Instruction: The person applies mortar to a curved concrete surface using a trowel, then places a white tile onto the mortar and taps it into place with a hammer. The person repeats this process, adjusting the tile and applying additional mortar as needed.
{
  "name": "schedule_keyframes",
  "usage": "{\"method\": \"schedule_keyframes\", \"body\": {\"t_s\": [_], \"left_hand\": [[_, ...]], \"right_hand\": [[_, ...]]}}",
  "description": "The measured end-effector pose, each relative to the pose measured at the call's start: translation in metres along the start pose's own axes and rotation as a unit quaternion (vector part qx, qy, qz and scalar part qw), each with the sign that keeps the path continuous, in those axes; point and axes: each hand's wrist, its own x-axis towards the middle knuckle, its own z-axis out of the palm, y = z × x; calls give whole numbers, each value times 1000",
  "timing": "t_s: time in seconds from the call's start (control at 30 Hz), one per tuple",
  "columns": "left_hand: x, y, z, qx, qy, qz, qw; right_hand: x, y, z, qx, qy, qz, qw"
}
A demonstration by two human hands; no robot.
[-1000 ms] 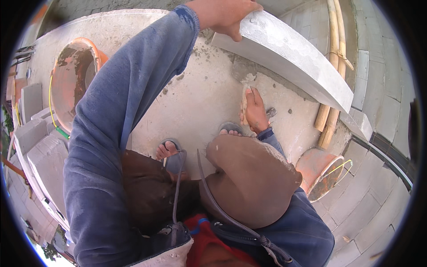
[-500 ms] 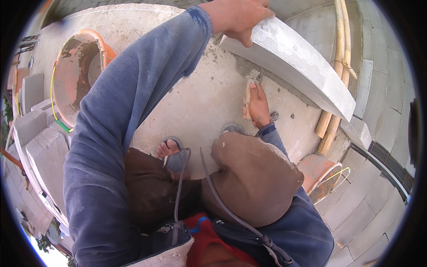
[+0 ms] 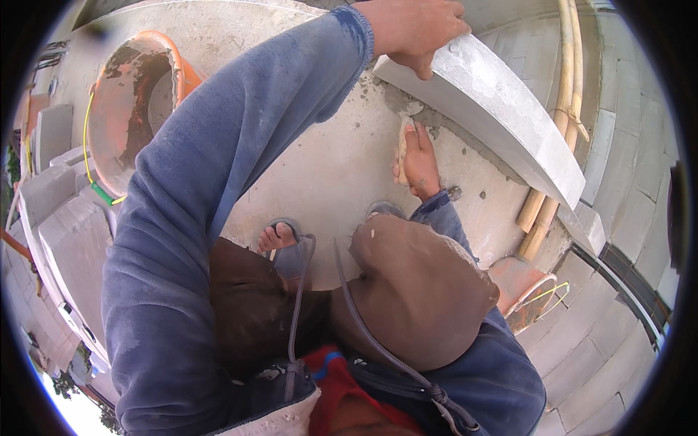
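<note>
A long pale grey block [image 3: 502,109] stands on edge on a mortar bed at the upper right. My left hand [image 3: 418,33] grips its far left end, fingers over the top edge and thumb down the near face. Low beside that face, my right hand [image 3: 422,161] is closed around the pale handle of a small trowel [image 3: 401,151]. Wet mortar [image 3: 413,108] lies at the trowel's front end, near the foot of the block; the blade is hard to make out.
To the left stands an orange mortar-smeared bucket [image 3: 178,73] with a yellow handle, near stacked grey blocks [image 3: 73,240]. A smaller bucket [image 3: 520,283] lies tilted at right. Bamboo poles [image 3: 567,87] run behind the block. My sandalled feet [image 3: 280,236] are on the concrete floor [image 3: 305,174].
My right hand and the trowel have shifted slightly left along the block's foot, and the mortar clump at its front looks smaller. My left hand stays on the block's end. The whole view has shifted a little.
</note>
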Motion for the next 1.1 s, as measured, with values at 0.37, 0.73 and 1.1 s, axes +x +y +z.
{"method": "schedule_keyframes", "body": {"t_s": [0.37,0.73,1.1], "left_hand": [[-5,12,8,43,-67,-111,991],[-22,33,-172,-68,46,-98,992],[-246,-42,-288,26,199,-234,951]], "right_hand": [[-72,34,14,-148,-104,-20,983],[-72,-177,81,-456,-174,-543,684],[-19,-186,176,-575,-84,-616,533]]}}
